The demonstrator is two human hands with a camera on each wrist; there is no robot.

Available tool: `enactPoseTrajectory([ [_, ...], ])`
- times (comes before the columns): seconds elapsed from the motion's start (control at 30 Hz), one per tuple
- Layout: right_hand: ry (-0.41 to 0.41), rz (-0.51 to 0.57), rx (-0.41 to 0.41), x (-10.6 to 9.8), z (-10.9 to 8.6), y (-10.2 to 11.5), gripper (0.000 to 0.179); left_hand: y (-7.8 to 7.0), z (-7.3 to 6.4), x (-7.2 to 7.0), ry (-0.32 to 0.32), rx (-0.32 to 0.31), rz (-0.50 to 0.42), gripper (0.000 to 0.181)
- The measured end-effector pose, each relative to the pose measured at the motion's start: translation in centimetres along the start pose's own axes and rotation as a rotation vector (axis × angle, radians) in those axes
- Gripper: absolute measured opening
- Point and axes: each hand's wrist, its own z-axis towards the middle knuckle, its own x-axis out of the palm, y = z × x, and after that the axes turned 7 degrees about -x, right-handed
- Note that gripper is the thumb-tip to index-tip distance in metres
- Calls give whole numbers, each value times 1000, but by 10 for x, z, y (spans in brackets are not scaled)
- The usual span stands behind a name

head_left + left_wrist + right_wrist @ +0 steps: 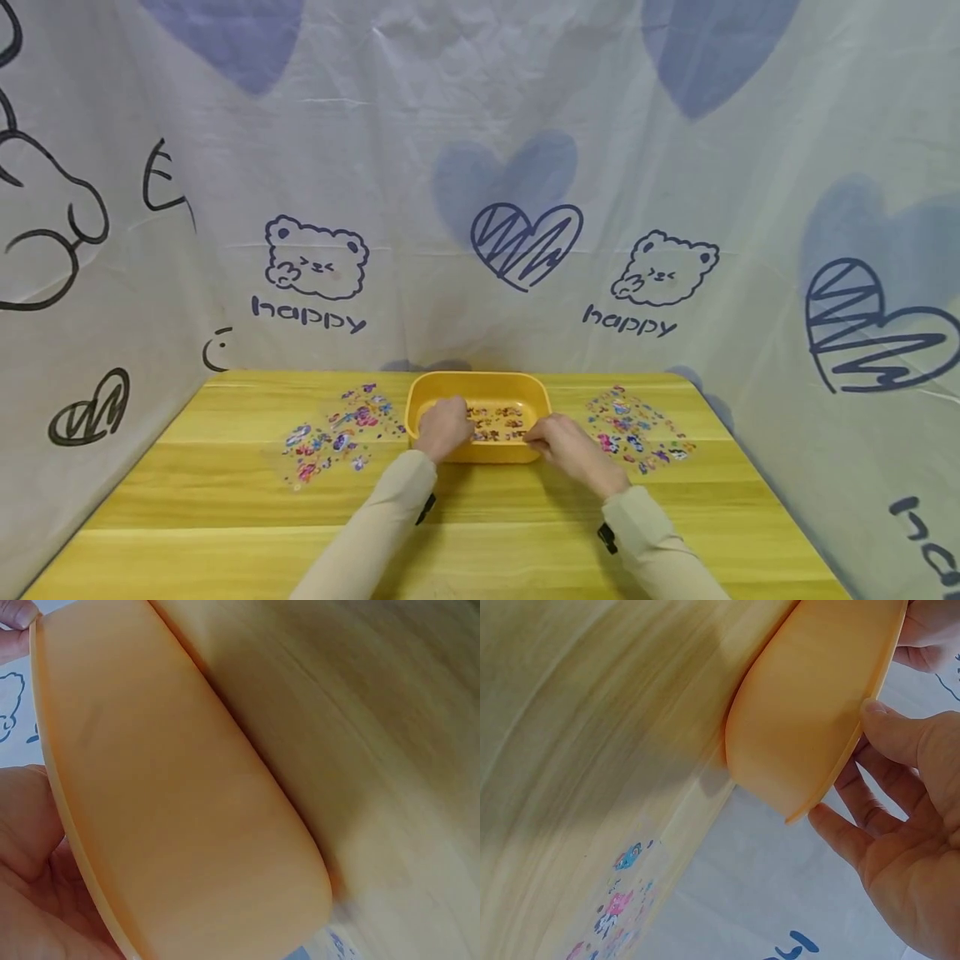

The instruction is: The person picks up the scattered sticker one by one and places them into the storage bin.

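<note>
A shallow yellow tub (480, 452) stands on the wooden table, with small brown and orange pieces or prints (491, 435) across its floor. My left hand (447, 427) reaches over the front rim into the tub's left part; its fingertips are hidden. The left wrist view shows that hand (30, 862) behind the rim, and whether it holds anything cannot be seen. At the front right corner my right hand (566, 446) pinches the tub's rim. The right wrist view has its thumb on the outer side, with the other fingers of the right hand (907, 817) behind the rim.
Colourful floral patterns mark the wooden table (495, 533) on both sides of the tub, one left (341, 437) and one right (637, 429). A white curtain (420, 283) printed with hearts and bears hangs close behind the table and along both sides.
</note>
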Motion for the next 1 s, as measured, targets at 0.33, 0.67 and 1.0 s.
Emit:
enactPoseTrajectory([
  [0.33,1,-4,26,0,-2,-1,17,8,1,-13,-111,105,-91,48],
  [0.67,-2,-30,-13,4,-2,1,17,26,-3,-23,-159,117,-184,45],
  [1.0,-4,-60,-41,4,0,2,15,37,-5,-36,-193,133,-200,37],
])
